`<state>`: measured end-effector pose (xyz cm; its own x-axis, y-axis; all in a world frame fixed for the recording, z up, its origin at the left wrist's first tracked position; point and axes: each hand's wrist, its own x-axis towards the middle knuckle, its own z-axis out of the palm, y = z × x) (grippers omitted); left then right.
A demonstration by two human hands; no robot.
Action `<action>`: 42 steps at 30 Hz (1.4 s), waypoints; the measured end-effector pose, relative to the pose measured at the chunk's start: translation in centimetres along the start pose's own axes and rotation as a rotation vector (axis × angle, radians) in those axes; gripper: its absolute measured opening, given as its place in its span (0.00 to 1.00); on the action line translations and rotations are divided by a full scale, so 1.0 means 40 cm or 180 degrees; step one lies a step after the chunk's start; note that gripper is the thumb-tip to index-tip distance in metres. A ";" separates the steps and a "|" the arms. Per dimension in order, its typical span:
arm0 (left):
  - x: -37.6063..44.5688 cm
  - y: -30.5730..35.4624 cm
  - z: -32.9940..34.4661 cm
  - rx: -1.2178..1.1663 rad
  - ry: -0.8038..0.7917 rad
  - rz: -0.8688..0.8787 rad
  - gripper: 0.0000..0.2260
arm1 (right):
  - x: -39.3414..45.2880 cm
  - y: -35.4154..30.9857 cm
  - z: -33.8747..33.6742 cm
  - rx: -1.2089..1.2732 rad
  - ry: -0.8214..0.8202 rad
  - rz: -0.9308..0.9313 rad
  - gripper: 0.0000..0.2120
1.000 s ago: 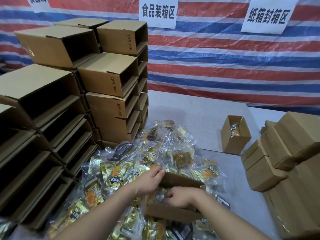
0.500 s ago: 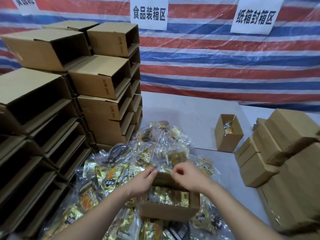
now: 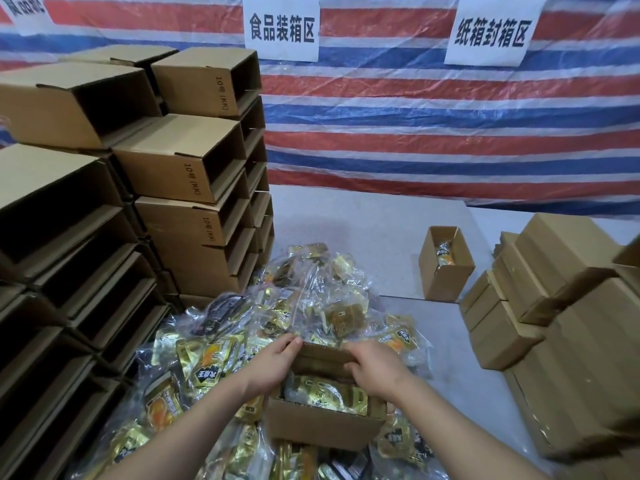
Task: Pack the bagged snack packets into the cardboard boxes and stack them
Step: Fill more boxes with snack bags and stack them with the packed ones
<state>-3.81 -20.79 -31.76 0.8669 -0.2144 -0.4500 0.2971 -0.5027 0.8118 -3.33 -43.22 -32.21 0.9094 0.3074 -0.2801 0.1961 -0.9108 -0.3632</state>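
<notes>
A small open cardboard box (image 3: 322, 424) sits low in the middle of my view, resting on a heap of bagged snack packets (image 3: 242, 348). Gold foil packets (image 3: 325, 396) fill the box up to its rim. I hold its far flap (image 3: 323, 356), which stands partly folded over the opening. My left hand (image 3: 273, 367) grips the flap's left end, thumb on the near side and fingers curled over the top edge. My right hand (image 3: 375, 370) grips the right end in the same way, fingers wrapped over the fold. Both forearms reach in from the bottom edge.

The heap of clear bags with gold and orange packets spreads around the box on all sides, across a grey table (image 3: 363, 230). To my left, tall stacks of empty boxes (image 3: 173, 188) lie on their sides with open mouths facing right; several carry the printed mark "10号 (KK)". To my right, stacks of closed boxes (image 3: 540, 289) stand on the table. Between that stack and the heap, further back, one small open box (image 3: 445, 263) stands alone with a single packet showing inside.

Behind the table hangs a red, white and blue striped tarpaulin (image 3: 415, 116). Two white paper signs with black Chinese characters are fixed to it, one in the centre (image 3: 281, 27) and one on the right (image 3: 493, 29).
</notes>
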 end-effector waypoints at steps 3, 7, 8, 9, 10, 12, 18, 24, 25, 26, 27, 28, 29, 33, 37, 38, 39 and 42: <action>0.007 0.066 -0.015 -0.0062 -0.0007 0.0138 0.13 | -0.010 0.014 -0.037 0.0210 0.0227 0.0125 0.04; 0.051 0.200 -0.013 -0.0474 0.0623 0.0400 0.22 | -0.026 0.076 -0.130 0.0379 0.0845 0.0435 0.05; 0.062 0.237 -0.003 -0.0606 0.0779 0.0416 0.25 | -0.033 0.099 -0.154 0.0435 0.1000 0.0561 0.05; 0.068 0.271 0.014 -0.0700 0.0871 0.0477 0.26 | -0.041 0.122 -0.174 0.0503 0.1160 0.0712 0.05; 0.073 0.298 0.035 -0.0748 0.0908 0.0562 0.27 | -0.050 0.146 -0.192 0.0574 0.1323 0.0894 0.05; 0.075 0.343 0.100 -0.0751 0.0757 0.0637 0.32 | -0.065 0.196 -0.216 0.0741 0.1618 0.1305 0.05; 0.136 0.399 0.385 -0.0534 -0.0373 0.0137 0.33 | -0.083 0.320 -0.213 0.1050 0.1850 0.2166 0.11; 0.267 0.448 0.554 -0.0059 -0.0371 -0.0300 0.19 | -0.078 0.450 -0.190 0.1008 0.1624 0.2674 0.12; 0.289 0.456 0.567 -0.0002 -0.0414 -0.0265 0.17 | -0.075 0.474 -0.186 0.1073 0.1639 0.2702 0.12; 0.313 0.464 0.581 0.0009 -0.0434 -0.0214 0.16 | -0.071 0.499 -0.182 0.1129 0.1668 0.2720 0.12; 0.335 0.469 0.593 0.0002 -0.0431 -0.0160 0.16 | -0.066 0.517 -0.177 0.1170 0.1693 0.2717 0.12; 0.352 0.474 0.601 0.0014 -0.0415 -0.0119 0.17 | -0.061 0.531 -0.173 0.1196 0.1710 0.2700 0.12; 0.368 0.479 0.611 0.0046 -0.0395 -0.0083 0.17 | -0.055 0.545 -0.169 0.1209 0.1741 0.2675 0.12; 0.433 0.487 0.659 0.0068 -0.0396 -0.0052 0.08 | -0.032 0.604 -0.162 0.0781 0.1997 0.2312 0.18; 0.489 0.486 0.694 -0.0232 -0.0538 -0.0300 0.08 | -0.001 0.654 -0.147 -0.0043 0.1833 0.1783 0.28; 0.499 0.485 0.699 -0.0286 -0.0573 -0.0302 0.06 | 0.007 0.662 -0.141 -0.0172 0.1715 0.1690 0.27; 0.509 0.484 0.704 -0.0343 -0.0612 -0.0278 0.06 | 0.015 0.670 -0.134 -0.0273 0.1582 0.1602 0.25; 0.542 0.468 0.715 -0.0424 -0.0635 -0.0303 0.10 | 0.038 0.682 -0.109 -0.0398 0.1124 0.1411 0.24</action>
<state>9.11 -58.82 -36.96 0.7403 -0.3391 -0.5805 0.4352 -0.4165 0.7982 4.99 -68.81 -38.68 0.9776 -0.2019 -0.0602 -0.2092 -0.9638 -0.1652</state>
